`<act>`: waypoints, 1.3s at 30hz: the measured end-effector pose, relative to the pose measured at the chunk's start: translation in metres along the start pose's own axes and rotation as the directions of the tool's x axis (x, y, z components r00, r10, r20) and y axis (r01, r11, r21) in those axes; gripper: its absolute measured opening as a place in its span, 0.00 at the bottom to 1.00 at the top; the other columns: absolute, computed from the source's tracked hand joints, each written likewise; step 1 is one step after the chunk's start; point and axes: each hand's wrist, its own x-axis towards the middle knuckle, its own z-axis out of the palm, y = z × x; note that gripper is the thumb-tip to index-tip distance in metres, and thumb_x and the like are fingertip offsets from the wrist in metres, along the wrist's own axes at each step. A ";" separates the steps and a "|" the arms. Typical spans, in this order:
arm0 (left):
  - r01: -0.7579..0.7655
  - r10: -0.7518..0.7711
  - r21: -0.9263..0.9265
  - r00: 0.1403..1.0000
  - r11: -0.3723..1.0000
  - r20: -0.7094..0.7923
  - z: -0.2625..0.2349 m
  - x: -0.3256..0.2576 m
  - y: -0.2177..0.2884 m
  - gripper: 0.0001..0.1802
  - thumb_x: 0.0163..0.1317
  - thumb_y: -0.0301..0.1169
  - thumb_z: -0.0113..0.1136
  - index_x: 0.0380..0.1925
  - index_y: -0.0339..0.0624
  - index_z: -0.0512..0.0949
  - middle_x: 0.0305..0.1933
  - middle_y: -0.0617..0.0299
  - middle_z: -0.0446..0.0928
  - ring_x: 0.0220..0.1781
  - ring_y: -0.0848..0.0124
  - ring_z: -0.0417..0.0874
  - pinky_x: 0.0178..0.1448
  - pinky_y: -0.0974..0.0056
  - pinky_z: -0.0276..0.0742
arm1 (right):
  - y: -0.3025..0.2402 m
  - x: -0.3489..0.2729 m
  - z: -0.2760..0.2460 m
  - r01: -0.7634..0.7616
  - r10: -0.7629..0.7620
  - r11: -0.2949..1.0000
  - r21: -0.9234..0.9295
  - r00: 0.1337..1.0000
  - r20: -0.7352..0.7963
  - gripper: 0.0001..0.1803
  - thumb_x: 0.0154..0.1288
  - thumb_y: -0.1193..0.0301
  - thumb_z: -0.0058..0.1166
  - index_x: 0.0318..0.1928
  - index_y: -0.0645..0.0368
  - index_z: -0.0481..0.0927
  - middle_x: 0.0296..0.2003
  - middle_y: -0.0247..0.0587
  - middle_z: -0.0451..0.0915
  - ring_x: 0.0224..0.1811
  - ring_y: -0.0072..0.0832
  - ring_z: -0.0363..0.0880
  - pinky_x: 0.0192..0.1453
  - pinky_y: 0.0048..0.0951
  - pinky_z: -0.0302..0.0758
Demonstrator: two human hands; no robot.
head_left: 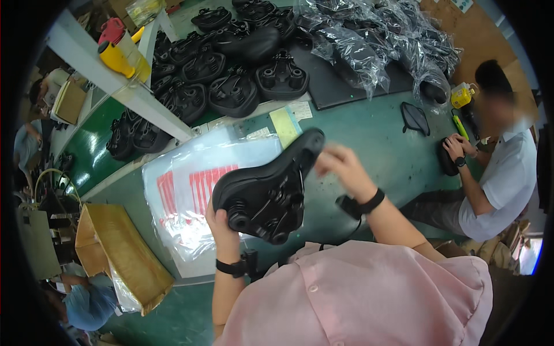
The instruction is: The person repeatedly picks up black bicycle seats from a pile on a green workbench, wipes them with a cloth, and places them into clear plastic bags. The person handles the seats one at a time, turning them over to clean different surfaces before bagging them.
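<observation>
A black bicycle saddle is tilted in the air over the workbench, its underside with springs and rails facing right and toward me. My left hand is closed on its wide rear end; most of those fingers are hidden behind it. Close to the narrow nose, on the right, is my right hand. Motion smears its fingers, so I cannot tell whether they touch the saddle or hold something. Clear plastic bags with red print lie flat beneath and left of the saddle.
Several black saddles stand at the back, beside plastic-wrapped saddles. A white post holding screwdrivers rises at left, above an open cardboard box. At right, a co-worker has both hands on a dark saddle.
</observation>
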 end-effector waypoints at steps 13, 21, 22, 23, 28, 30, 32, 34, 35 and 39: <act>0.055 -0.133 0.578 0.987 0.814 0.094 0.003 0.080 -0.015 0.20 0.62 0.38 0.57 0.48 0.34 0.74 0.40 0.57 0.77 0.43 0.67 0.75 0.50 0.62 0.70 | 0.057 -0.053 0.013 -0.400 0.305 0.867 0.295 0.897 0.321 0.17 0.63 0.63 0.56 0.44 0.64 0.74 0.31 0.44 0.79 0.25 0.30 0.78 0.23 0.27 0.74; -0.429 -0.087 0.898 0.903 -0.102 0.422 0.077 -0.032 -0.133 0.25 0.56 0.29 0.57 0.53 0.33 0.67 0.54 0.48 0.70 0.56 0.53 0.70 0.53 0.50 0.71 | 0.110 -0.037 -0.028 -0.257 0.320 0.589 0.766 0.945 0.071 0.18 0.72 0.58 0.42 0.43 0.61 0.73 0.33 0.47 0.79 0.25 0.32 0.77 0.18 0.26 0.66; -0.419 -0.167 0.908 0.894 0.015 0.416 0.076 -0.024 -0.137 0.23 0.56 0.27 0.56 0.52 0.32 0.67 0.53 0.48 0.70 0.57 0.53 0.70 0.52 0.51 0.73 | 0.115 -0.039 -0.032 -0.273 0.319 0.597 0.754 0.944 0.090 0.18 0.72 0.58 0.42 0.44 0.61 0.74 0.33 0.48 0.79 0.27 0.33 0.78 0.20 0.27 0.68; -0.393 -0.246 0.911 0.877 0.130 0.413 0.072 -0.018 -0.140 0.22 0.55 0.24 0.54 0.51 0.32 0.67 0.53 0.49 0.70 0.57 0.54 0.69 0.50 0.52 0.74 | 0.118 -0.042 -0.035 -0.291 0.318 0.605 0.741 0.942 0.110 0.18 0.72 0.59 0.42 0.45 0.62 0.74 0.34 0.48 0.80 0.28 0.33 0.79 0.21 0.27 0.70; -0.149 -0.227 0.869 0.932 0.471 0.283 0.037 0.014 -0.123 0.08 0.58 0.26 0.55 0.35 0.32 0.77 0.26 0.50 0.75 0.30 0.61 0.77 0.36 0.60 0.72 | 0.126 -0.040 -0.026 -0.372 0.418 0.575 0.729 0.899 0.130 0.17 0.70 0.62 0.47 0.47 0.64 0.76 0.40 0.50 0.81 0.34 0.35 0.82 0.33 0.34 0.80; 0.039 -0.314 0.818 0.933 0.574 0.176 0.029 0.022 -0.113 0.11 0.60 0.31 0.56 0.31 0.31 0.79 0.20 0.51 0.74 0.25 0.65 0.75 0.34 0.61 0.69 | 0.141 -0.033 -0.028 -0.376 0.360 0.585 0.719 0.915 0.185 0.16 0.69 0.63 0.48 0.46 0.64 0.76 0.40 0.49 0.81 0.33 0.34 0.82 0.33 0.34 0.80; 0.088 -0.248 0.755 0.963 0.650 0.102 0.007 0.023 -0.123 0.15 0.62 0.35 0.57 0.28 0.31 0.80 0.17 0.51 0.73 0.22 0.68 0.72 0.32 0.62 0.66 | 0.137 -0.030 -0.023 -0.367 0.355 0.689 0.625 0.923 0.151 0.17 0.65 0.67 0.53 0.50 0.63 0.73 0.38 0.47 0.80 0.32 0.33 0.81 0.32 0.33 0.79; 0.247 -0.388 0.647 0.918 0.721 0.082 -0.008 0.022 -0.125 0.11 0.59 0.32 0.61 0.28 0.33 0.81 0.18 0.58 0.74 0.23 0.75 0.71 0.30 0.67 0.66 | 0.109 -0.034 -0.013 -0.338 0.359 0.767 0.545 0.931 0.073 0.21 0.61 0.70 0.57 0.53 0.63 0.70 0.38 0.46 0.79 0.31 0.32 0.81 0.33 0.31 0.79; 0.305 -0.419 0.558 0.904 0.771 0.085 -0.009 0.019 -0.123 0.10 0.58 0.32 0.62 0.27 0.34 0.81 0.18 0.60 0.74 0.23 0.76 0.71 0.30 0.68 0.65 | 0.100 -0.036 -0.008 -0.257 0.291 0.828 0.499 0.957 0.009 0.24 0.59 0.71 0.58 0.55 0.63 0.68 0.39 0.46 0.78 0.32 0.32 0.81 0.33 0.31 0.79; 0.392 -0.525 0.529 0.842 0.753 0.124 -0.016 0.022 -0.112 0.10 0.57 0.30 0.64 0.20 0.39 0.77 0.19 0.68 0.73 0.23 0.80 0.70 0.28 0.72 0.63 | 0.055 -0.042 0.007 -0.092 0.116 0.930 0.356 0.992 -0.048 0.34 0.54 0.76 0.60 0.61 0.63 0.61 0.43 0.44 0.76 0.33 0.31 0.81 0.36 0.29 0.79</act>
